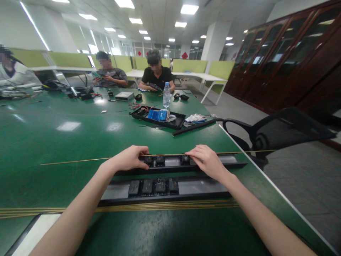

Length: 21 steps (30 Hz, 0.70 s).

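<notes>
Two long black channels lie across the green table in front of me. Inside the far channel (170, 162) are several black socket-like blocks, and a thin brass-coloured rod (80, 161) runs lengthwise over it. My left hand (131, 157) is curled around the far channel beside a black block (148, 160), thumb on the near side and fingers behind. Fingertips of my right hand (204, 159) are pinched together at the rod, just above another black block (184, 159). Nearer to me, the second channel (202, 187) contains several black blocks (160, 186) in a row.
Several brass-coloured rods (165, 206) lie along the near channel. Beyond my hands are a black tray (177, 121) with a blue finned part, a water bottle (166, 96) and gloves (195, 119). An office chair (282, 128) stands right. Other people sit across the table.
</notes>
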{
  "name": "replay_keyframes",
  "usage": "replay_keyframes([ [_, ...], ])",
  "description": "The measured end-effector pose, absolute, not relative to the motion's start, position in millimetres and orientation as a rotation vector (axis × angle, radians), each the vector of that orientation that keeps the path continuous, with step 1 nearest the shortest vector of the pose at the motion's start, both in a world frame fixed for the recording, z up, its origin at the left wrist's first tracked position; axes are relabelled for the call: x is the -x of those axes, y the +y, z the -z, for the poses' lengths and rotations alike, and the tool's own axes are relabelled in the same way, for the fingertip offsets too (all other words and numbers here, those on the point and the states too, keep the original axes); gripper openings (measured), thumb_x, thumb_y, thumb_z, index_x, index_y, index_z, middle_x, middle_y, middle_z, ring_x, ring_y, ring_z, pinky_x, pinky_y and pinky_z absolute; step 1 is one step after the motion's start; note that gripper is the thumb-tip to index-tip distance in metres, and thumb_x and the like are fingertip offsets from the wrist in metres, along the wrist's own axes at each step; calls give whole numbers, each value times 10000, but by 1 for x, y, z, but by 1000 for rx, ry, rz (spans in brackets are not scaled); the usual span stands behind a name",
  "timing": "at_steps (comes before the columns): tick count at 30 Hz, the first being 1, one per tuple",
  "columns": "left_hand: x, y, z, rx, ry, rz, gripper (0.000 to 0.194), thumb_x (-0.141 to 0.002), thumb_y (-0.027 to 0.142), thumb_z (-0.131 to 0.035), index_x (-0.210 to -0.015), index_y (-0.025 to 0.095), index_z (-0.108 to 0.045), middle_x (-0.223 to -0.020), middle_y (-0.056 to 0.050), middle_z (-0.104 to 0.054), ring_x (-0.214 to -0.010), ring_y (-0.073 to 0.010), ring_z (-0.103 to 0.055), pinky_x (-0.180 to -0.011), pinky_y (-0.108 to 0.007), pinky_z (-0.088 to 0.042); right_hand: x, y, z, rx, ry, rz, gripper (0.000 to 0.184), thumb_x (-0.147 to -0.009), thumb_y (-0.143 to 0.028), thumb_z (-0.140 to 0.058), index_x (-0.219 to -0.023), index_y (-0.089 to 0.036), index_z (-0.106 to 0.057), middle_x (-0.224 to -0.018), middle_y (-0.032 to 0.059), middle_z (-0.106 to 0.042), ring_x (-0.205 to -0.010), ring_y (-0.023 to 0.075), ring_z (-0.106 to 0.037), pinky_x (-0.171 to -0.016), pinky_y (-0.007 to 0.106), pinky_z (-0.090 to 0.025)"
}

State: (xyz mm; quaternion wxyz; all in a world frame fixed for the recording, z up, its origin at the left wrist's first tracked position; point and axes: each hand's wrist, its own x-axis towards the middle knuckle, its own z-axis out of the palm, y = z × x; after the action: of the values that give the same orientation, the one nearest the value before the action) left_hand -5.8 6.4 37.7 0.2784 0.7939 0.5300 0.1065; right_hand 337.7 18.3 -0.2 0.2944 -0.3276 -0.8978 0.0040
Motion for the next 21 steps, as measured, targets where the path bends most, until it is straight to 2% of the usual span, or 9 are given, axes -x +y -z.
replay_keyframes([
  [3, 6, 7, -38, -2141, 1410, -287, 348, -629, 474, -723, -828, 225, -584, -860, 1, -701, -807, -224, -637, -718, -289, -455, -336, 18, 4, 893, -2358, 8, 264, -965, -211, -481, -1091, -304, -694, -989, 38, -746, -934, 255, -648, -908, 489, -478],
  [8, 7, 7, -36, -2147, 1404, -283, 337, -645, 465, -720, -831, 224, -576, -852, 7, -702, -799, -220, -642, -700, -278, -448, -333, 16, 9, 941, -2319, -26, 279, -977, -217, -448, -1081, -280, -699, -989, 50, -745, -894, 248, -652, -815, 441, -496],
  [13, 7, 8, -36, -2160, 1394, -277, 332, -658, 464, -721, -834, 226, -571, -853, 11, -701, -794, -216, -641, -694, -275, -446, -333, 15, 11, 956, -2303, -25, 273, -979, -230, -451, -1078, -296, -698, -1001, 41, -750, -887, 253, -649, -811, 448, -483],
  [21, 7, 8, -36, -2169, 1399, -277, 331, -657, 461, -719, -839, 222, -580, -859, 6, -695, -799, -215, -634, -692, -274, -443, -333, 15, 12, 957, -2302, 0, 251, -974, -198, -472, -1055, -250, -703, -998, 45, -753, -878, 236, -644, -804, 414, -462],
])
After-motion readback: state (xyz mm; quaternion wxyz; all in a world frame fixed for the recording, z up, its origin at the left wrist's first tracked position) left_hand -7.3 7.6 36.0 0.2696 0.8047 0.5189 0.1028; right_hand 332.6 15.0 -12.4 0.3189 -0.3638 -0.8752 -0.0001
